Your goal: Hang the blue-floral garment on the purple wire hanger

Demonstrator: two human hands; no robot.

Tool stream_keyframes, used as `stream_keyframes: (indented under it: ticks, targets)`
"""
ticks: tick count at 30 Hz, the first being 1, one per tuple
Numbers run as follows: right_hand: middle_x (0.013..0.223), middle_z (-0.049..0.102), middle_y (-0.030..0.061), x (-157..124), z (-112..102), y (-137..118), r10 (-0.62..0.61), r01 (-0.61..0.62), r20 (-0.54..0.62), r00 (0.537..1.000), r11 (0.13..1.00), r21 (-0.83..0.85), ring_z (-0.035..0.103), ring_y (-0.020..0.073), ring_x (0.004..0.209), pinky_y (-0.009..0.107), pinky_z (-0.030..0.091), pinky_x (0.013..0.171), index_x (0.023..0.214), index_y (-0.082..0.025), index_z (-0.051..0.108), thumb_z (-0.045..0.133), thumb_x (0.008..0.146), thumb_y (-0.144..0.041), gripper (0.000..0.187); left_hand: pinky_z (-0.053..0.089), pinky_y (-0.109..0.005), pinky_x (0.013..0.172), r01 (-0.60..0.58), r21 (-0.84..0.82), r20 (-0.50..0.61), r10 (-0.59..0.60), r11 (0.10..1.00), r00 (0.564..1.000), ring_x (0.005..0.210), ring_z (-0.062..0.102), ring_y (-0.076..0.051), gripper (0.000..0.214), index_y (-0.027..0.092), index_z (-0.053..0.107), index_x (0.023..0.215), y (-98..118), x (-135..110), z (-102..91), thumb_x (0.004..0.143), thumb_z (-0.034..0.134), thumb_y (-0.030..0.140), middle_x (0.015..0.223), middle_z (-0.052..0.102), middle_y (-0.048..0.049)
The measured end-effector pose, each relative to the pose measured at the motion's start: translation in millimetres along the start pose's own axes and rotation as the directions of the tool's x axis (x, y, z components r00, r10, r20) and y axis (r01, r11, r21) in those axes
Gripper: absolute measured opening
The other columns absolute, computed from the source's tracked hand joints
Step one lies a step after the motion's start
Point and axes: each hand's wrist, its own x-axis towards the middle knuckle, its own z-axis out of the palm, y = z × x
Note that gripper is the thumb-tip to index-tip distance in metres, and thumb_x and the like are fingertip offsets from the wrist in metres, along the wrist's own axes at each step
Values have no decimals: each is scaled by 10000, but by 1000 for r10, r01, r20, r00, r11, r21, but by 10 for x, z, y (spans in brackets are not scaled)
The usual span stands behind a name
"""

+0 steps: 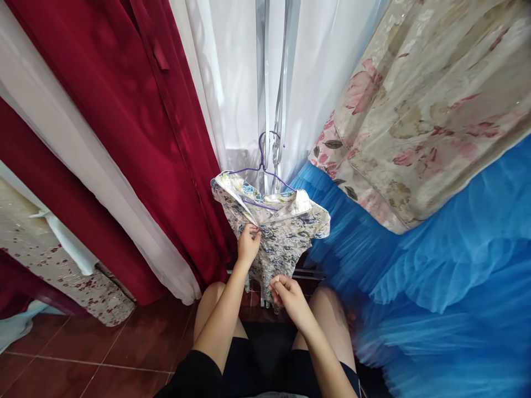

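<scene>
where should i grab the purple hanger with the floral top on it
Probably the bare neck of the purple hanger, just under its hook, from the front: the floral top drapes over its arms and metal bars stand behind.

2 hands, 1 left hand and 1 right hand — 1 floral blouse, 1 purple hanger, 1 blue tulle dress, 1 pink-flowered dress, 1 dark red gown.

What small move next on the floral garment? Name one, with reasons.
Probably tug the lower cloth down with the right hand to straighten the floral garment: it hangs bunched on the purple hanger, the left hand pinching its front.
</scene>
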Motion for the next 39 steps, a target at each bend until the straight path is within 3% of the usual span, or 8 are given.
stream_keyframes:
  ticks: [12,16,19,23,26,30,35,39]
  targets:
    - [460,478,-49,7,-40,30,19,-19,-5,1000,1000,-16,375,97,415,231,287,462,673,-191,574,593,803,-471,309,471,-269,689,-20,-20,73,21,1000,997,683,630,-164,101,185,599,839,65,47,23,900,554,252,770,675,-35]
    - [485,471,-56,75,-128,61,-34,28,-115,993,998,-55,392,119,437,241,284,468,745,-198,585,602,799,-429,238,454,-251,650,-22,-27,111,25,999,993,667,620,-157,137,188,615,814,257,-312,-146,901,569,282,726,660,-17]
    - [589,567,-42,167,-198,33,-171,117,-197,965,959,-260,480,153,499,262,342,519,967,-199,619,676,795,-388,261,434,-236,603,-78,-34,207,83,996,975,621,582,-140,127,195,637,817,475,-691,-338,902,582,272,695,634,0]
    - [736,639,8,271,-224,-76,-328,244,-106,939,851,-465,535,173,610,280,373,592,911,-199,618,645,837,-295,124,443,-247,639,-290,43,418,247,956,874,651,568,-145,121,217,655,816,820,-940,-599,904,572,211,714,621,-1]
    - [661,541,-12,248,-208,-121,-377,314,-39,926,821,-476,474,162,616,277,341,599,769,-206,554,573,904,-287,158,465,-274,697,-496,121,539,363,860,760,711,605,-173,210,223,664,822,1078,-767,-783,952,498,214,737,629,-27]
    - [624,386,-50,111,-245,-115,-383,333,-34,923,839,-431,381,139,602,271,303,602,704,-224,415,587,939,-351,318,492,-335,793,-684,137,590,496,716,637,839,640,-218,279,209,703,949,1434,-201,-1007,1004,432,247,861,688,-75]
    - [620,344,-52,-12,-347,-155,-379,320,-69,923,853,-412,364,137,604,274,302,609,682,-226,378,599,943,-391,379,492,-416,910,-798,197,450,671,569,589,973,625,-248,223,212,700,1018,1923,454,-1180,1004,487,280,945,680,-68]
    - [625,363,-47,-30,-393,-236,-367,328,1,930,828,-454,389,136,609,271,311,608,684,-221,390,586,954,-406,382,444,-452,996,-800,304,245,769,517,590,1030,599,-233,169,195,670,992,2106,662,-1201,1011,523,278,997,646,-45]
